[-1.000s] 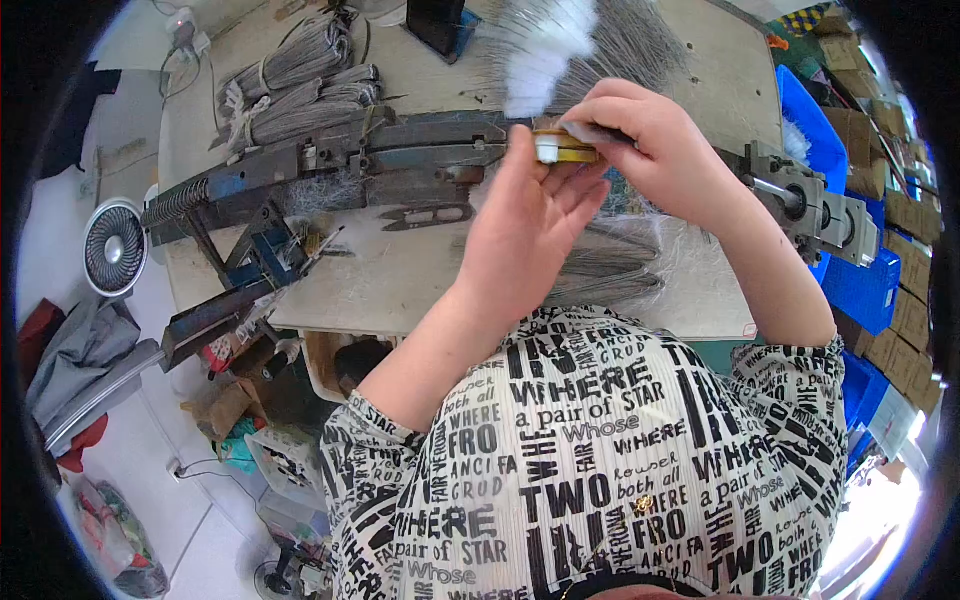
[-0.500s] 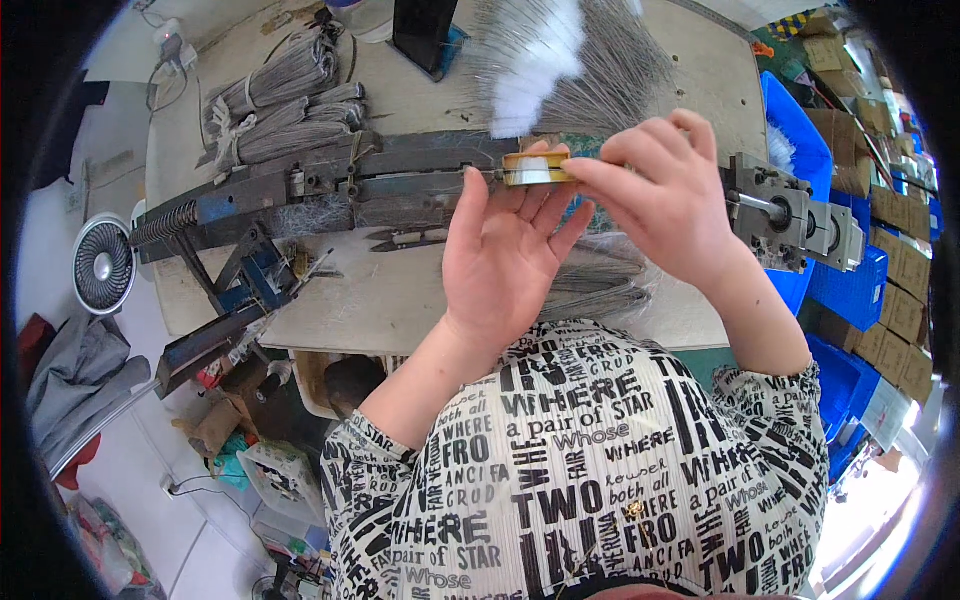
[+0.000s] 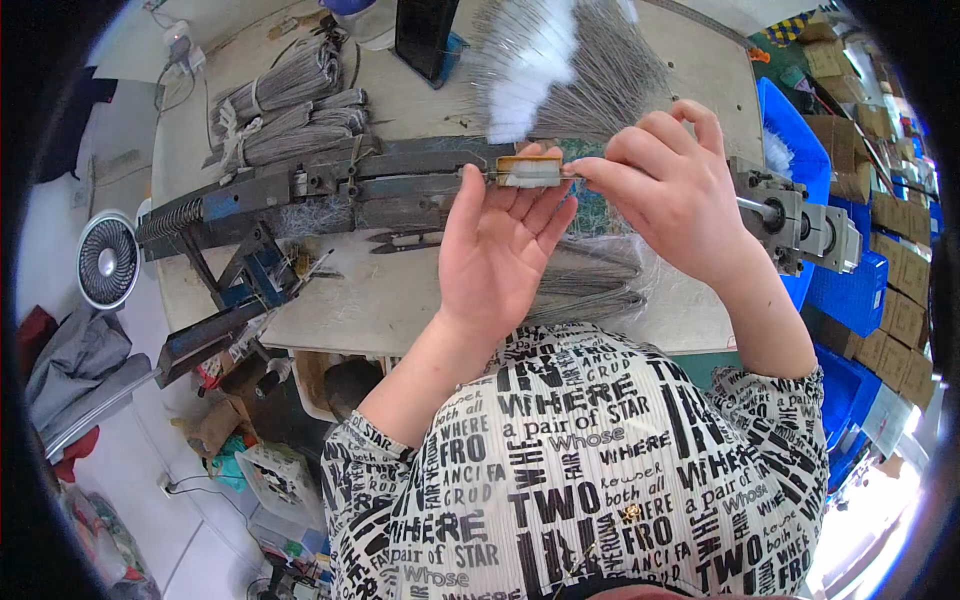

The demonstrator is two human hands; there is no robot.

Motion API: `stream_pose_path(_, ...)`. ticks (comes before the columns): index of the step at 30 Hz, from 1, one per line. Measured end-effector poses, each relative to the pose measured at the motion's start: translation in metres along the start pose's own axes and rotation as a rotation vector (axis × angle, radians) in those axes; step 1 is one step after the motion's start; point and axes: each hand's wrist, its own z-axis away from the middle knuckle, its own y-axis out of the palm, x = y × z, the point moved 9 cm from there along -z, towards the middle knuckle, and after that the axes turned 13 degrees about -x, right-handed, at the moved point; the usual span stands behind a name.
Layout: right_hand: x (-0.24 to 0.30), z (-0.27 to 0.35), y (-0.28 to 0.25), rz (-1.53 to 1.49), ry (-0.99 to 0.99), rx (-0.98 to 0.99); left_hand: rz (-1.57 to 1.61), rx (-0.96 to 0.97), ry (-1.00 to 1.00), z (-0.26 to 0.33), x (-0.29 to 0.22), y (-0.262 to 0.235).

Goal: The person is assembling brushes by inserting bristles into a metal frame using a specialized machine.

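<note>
My left hand (image 3: 497,250) lies palm up with its fingers stretched out and the thumb apart, in front of the long metal bench fixture (image 3: 410,188). Just over its fingertips is a small yellow-edged block (image 3: 530,160) with a white to grey band along its front. A thin wire (image 3: 572,176) sticks out at the block's right end. My right hand (image 3: 665,185) pinches at this wire between thumb and forefinger, the other fingers curled. Whether my left fingertips touch the block's back is hidden.
Behind stand a fan of loose wires (image 3: 610,75) and a white fibre tuft (image 3: 530,85). Tied wire bundles (image 3: 290,125) lie at the back left, more wires (image 3: 590,290) near my body. Nippers (image 3: 405,240) rest before the fixture. A blue bin (image 3: 808,140) stands right.
The block has turned a little, so its front band now looks greyer and longer. It and both hands have shifted slightly. My right hand still pinches at its right end.
</note>
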Motion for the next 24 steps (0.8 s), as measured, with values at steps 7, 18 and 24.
stream_pose_path(7,0.004,-0.003,0.001,-0.020,-0.022,-0.089,0.034,0.015,-0.003,-0.001,0.000,-0.001)
stream_pose_path(18,0.004,-0.007,0.002,0.030,-0.069,-0.104,0.014,0.007,0.007,-0.003,0.000,-0.002)
stream_pose_path(24,0.005,-0.002,-0.005,0.017,-0.080,-0.116,0.004,0.006,0.010,-0.001,-0.001,-0.003)
